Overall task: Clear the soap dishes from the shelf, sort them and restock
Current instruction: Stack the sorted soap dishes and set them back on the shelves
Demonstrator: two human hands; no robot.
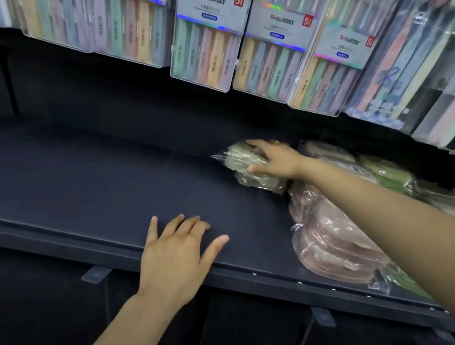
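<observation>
Head view: the right hand reaches to the centre right of the frame, its grip curled over a pale green soap dish in a crinkled clear plastic bag, fingers across the top and thumb at the near side; whether it is being set down or lifted I cannot tell. The left hand lies open and flat, fingers spread, on the front lip of the dark matte shelf, holding nothing. To do this step well, the grasp should take the dish itself rather than the loose bag, which looks likely to slip. Pink bagged soap dishes lie stacked just below and right of the green one, with more green bagged dishes behind. Open room runs across the whole left half of the shelf. Clear toothbrush packs hang low along the top, limiting any lift.
</observation>
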